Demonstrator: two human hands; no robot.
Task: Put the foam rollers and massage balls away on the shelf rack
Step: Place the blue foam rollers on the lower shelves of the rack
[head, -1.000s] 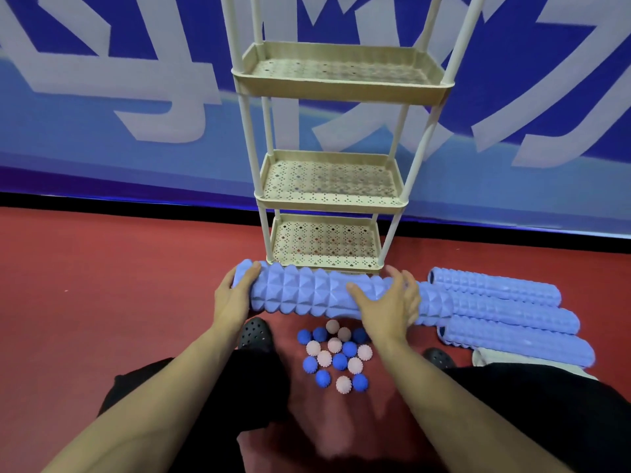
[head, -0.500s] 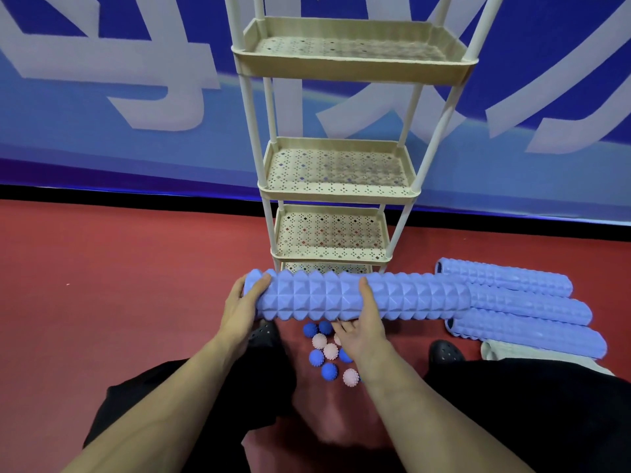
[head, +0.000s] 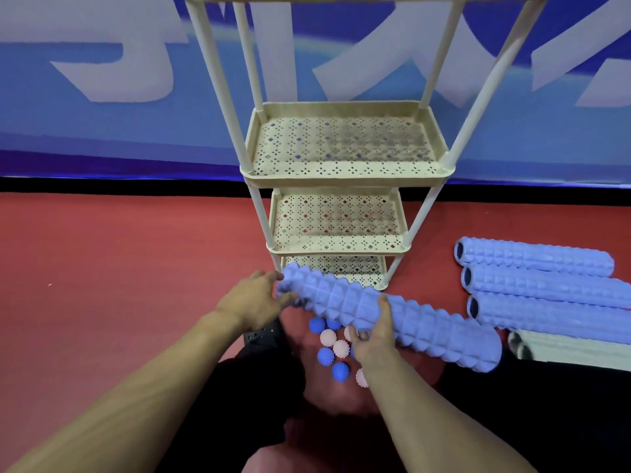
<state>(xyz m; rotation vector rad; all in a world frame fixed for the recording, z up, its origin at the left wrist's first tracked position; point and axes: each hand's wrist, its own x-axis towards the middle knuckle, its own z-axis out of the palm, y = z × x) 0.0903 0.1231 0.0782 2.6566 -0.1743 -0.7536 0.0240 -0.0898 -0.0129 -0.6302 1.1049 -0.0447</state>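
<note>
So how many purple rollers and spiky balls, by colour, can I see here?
Purple foam rollers: 4, counting the held roller
Blue balls: 4
Pink balls: 4
Total: 12 in view; the held roller and the right hand may hide more balls.

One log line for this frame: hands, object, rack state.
left hand: holds roller end | right hand: grips foam roller mid-length | roller: tilted, off floor | shelf rack: visible tiers bare

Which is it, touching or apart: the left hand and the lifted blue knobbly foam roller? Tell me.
Touching. The head view shows the left hand with fingers on the blue knobbly foam roller at its end.
</note>
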